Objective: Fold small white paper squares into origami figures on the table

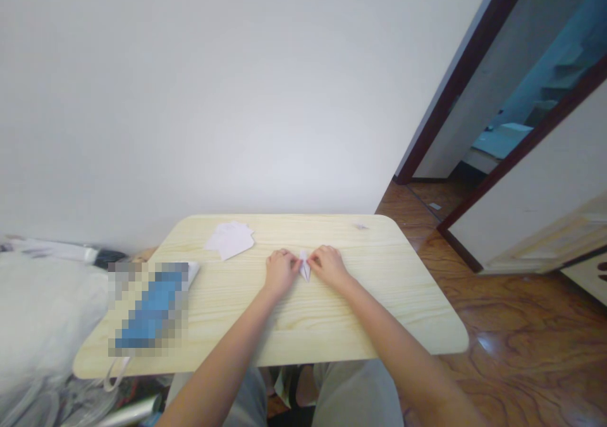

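Note:
A small folded piece of white paper [305, 269], narrow and pointed at its near end, lies at the middle of the light wooden table [332, 332]. My left hand [281, 270] pinches its left side between thumb and finger. From the other side my right hand [329, 265] pinches the right edge the same way. Both hands rest low on the table top, with fingers curled. The paper's finer folds are too small to make out.
A loose stack of white paper sheets [231, 240] lies at the back left. Near the back right corner sits a small folded paper piece [361, 226]. A blurred blue-screened device [152, 307] with a cable is at the left edge. A white wall [284, 98] stands behind the table.

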Motion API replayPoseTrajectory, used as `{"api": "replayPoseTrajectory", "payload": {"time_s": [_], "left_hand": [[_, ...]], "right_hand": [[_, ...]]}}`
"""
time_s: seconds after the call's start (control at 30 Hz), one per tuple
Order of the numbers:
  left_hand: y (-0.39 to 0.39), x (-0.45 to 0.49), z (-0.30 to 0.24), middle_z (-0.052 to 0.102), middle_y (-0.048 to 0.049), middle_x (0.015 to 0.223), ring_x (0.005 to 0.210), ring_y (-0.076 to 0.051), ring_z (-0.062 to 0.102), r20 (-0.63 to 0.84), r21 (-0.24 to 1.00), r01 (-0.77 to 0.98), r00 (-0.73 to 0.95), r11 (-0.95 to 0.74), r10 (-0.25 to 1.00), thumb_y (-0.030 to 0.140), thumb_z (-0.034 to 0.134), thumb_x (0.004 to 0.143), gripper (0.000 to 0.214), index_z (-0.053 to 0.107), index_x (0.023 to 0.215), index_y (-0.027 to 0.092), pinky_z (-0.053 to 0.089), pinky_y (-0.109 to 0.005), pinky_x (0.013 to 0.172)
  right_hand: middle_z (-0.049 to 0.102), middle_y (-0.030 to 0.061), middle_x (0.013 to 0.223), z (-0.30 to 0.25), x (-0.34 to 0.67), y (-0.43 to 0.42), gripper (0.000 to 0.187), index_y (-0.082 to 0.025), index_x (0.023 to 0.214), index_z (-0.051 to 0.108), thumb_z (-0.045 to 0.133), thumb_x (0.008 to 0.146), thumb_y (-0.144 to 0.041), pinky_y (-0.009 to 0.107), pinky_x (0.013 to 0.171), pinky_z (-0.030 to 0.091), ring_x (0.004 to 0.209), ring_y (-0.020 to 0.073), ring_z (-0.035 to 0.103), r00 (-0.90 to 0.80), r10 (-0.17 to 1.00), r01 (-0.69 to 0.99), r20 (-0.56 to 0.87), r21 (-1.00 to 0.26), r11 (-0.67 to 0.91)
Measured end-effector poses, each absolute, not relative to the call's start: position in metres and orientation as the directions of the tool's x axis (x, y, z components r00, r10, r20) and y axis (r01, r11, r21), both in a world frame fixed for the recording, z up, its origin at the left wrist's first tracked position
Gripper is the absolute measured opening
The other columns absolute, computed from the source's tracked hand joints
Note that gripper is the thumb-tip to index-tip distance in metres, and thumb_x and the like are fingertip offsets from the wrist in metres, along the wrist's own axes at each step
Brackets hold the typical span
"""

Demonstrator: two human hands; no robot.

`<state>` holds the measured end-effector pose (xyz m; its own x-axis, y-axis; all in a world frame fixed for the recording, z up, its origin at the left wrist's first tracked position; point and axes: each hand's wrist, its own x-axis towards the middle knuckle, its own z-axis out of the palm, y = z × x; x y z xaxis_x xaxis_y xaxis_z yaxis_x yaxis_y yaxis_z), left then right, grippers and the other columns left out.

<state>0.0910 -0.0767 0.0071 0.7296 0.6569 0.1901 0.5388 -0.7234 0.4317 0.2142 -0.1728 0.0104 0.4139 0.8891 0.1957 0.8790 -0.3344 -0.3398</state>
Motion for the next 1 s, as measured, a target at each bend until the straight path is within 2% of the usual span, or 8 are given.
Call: {"api": "replayPoseTrajectory", "payload": {"time_s": [0.1, 0.27, 0.4, 0.53, 0.77, 0.9, 1.0], "left_hand": [[-0.08, 0.091, 0.007, 0.06, -0.0051, 0.086, 0.089, -0.021, 0.052, 0.218, 0.407, 0.547, 0.72, -0.732, 0.659, 0.034, 0.05, 0.079, 0.02, 0.062, 0.078, 0.019, 0.036, -0.033, 0.076], [-0.083, 0.09, 0.006, 0.061, -0.0064, 0.095, 0.094, -0.021, 0.052, 0.244, 0.409, 0.551, 0.702, -0.727, 0.669, 0.032, 0.053, 0.077, 0.022, 0.058, 0.095, 0.019, 0.037, -0.033, 0.079], [-0.079, 0.091, -0.001, 0.057, -0.0054, 0.117, 0.111, -0.021, 0.046, 0.264, 0.385, 0.421, 0.802, -0.821, 0.535, 0.029, 0.045, 0.083, 0.026, 0.057, 0.106, 0.023, 0.036, -0.036, 0.087], [-0.074, 0.088, -0.005, 0.053, -0.0035, 0.123, 0.12, -0.021, 0.039, 0.202, 0.315, 0.338, 0.889, -0.887, 0.411, 0.028, 0.033, 0.088, 0.033, 0.054, 0.112, 0.024, 0.034, -0.041, 0.091], [-0.068, 0.07, 0.001, 0.032, -0.0046, 0.139, 0.13, -0.023, 0.02, 0.164, 0.141, 0.154, 0.971, -0.978, 0.177, 0.035, 0.032, 0.086, 0.047, 0.031, 0.132, 0.022, 0.02, -0.045, 0.102], [-0.068, 0.066, 0.002, 0.031, -0.0065, 0.14, 0.13, -0.023, 0.02, 0.146, 0.103, 0.128, 0.979, -0.986, 0.142, 0.035, 0.031, 0.085, 0.05, 0.028, 0.133, 0.02, 0.017, -0.045, 0.103], [-0.072, 0.063, 0.002, 0.035, -0.0081, 0.137, 0.128, -0.026, 0.023, 0.148, 0.091, 0.185, 0.969, -0.979, 0.197, 0.033, 0.032, 0.085, 0.05, 0.03, 0.133, 0.019, 0.018, -0.047, 0.102]], "right_hand": [[0.059, 0.0031, 0.084, 0.009, 0.211, -0.172, 0.016, -0.02, 0.076, 0.061, 0.053, 0.079, -0.034, 0.029, 0.078, 0.029, 0.086, 0.0167, 0.049, 0.443, 0.873, 0.869, 0.204, -0.337, -0.362], [0.058, 0.0033, 0.085, 0.01, 0.209, -0.171, 0.017, -0.019, 0.079, 0.059, 0.053, 0.079, -0.035, 0.029, 0.078, 0.028, 0.087, 0.0167, 0.048, 0.473, 0.859, 0.856, 0.194, -0.334, -0.396], [0.059, 0.003, 0.084, 0.01, 0.209, -0.17, 0.016, -0.02, 0.076, 0.059, 0.054, 0.078, -0.035, 0.03, 0.078, 0.028, 0.087, 0.0174, 0.049, 0.478, 0.859, 0.851, 0.182, -0.339, -0.402], [0.059, 0.003, 0.083, 0.009, 0.21, -0.17, 0.015, -0.021, 0.074, 0.06, 0.055, 0.077, -0.035, 0.031, 0.078, 0.029, 0.086, 0.0179, 0.05, 0.486, 0.854, 0.845, 0.187, -0.349, -0.405], [0.061, 0.0025, 0.083, 0.005, 0.213, -0.168, 0.02, -0.02, 0.073, 0.059, 0.062, 0.07, -0.039, 0.032, 0.078, 0.03, 0.085, 0.0181, 0.051, 0.57, 0.8, 0.791, 0.189, -0.389, -0.472], [0.062, 0.0009, 0.08, 0.007, 0.216, -0.166, 0.022, -0.021, 0.072, 0.059, 0.065, 0.067, -0.041, 0.032, 0.077, 0.029, 0.083, 0.0181, 0.052, 0.614, 0.776, 0.753, 0.146, -0.406, -0.519], [0.062, 0.0008, 0.079, 0.009, 0.216, -0.167, 0.02, -0.02, 0.073, 0.058, 0.063, 0.069, -0.039, 0.031, 0.077, 0.029, 0.083, 0.0178, 0.053, 0.597, 0.789, 0.768, 0.148, -0.39, -0.508]]}}
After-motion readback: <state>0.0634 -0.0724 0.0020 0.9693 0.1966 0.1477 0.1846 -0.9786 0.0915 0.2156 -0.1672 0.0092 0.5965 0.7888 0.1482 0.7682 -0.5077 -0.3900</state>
